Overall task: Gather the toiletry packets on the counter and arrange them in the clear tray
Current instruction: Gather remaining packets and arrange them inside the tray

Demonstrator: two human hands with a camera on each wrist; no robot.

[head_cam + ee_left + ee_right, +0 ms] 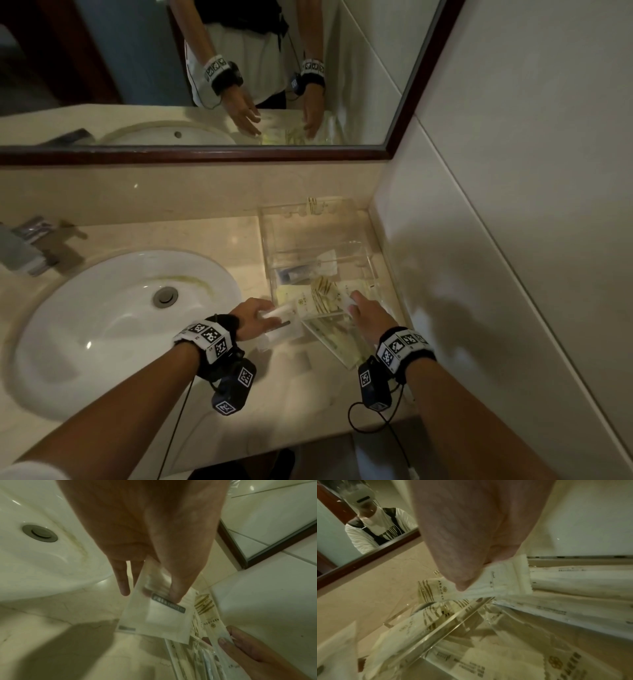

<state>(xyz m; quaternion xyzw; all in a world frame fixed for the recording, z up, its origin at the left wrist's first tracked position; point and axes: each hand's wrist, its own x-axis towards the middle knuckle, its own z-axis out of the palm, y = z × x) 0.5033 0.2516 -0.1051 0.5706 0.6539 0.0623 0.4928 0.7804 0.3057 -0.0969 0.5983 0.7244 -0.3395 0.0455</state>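
The clear tray (264,240) stands on the counter by the right wall, with several packets (301,272) lying inside. At its front left corner my left hand (270,317) pinches a flat white packet with a grey label (154,616) between thumb and fingers. Over the tray's front edge my right hand (354,303) pinches one end of a long cream packet with gold stripes (493,584) under its thumb (464,585). More cream packets (337,341) lie on the counter in front of the tray, seen through its wall (453,620) in the right wrist view.
A white sink (113,329) with a metal drain (165,296) sits left of the tray, a chrome tap (24,246) behind it. A framed mirror (205,154) spans the back. The tiled wall (479,274) stands close on the right.
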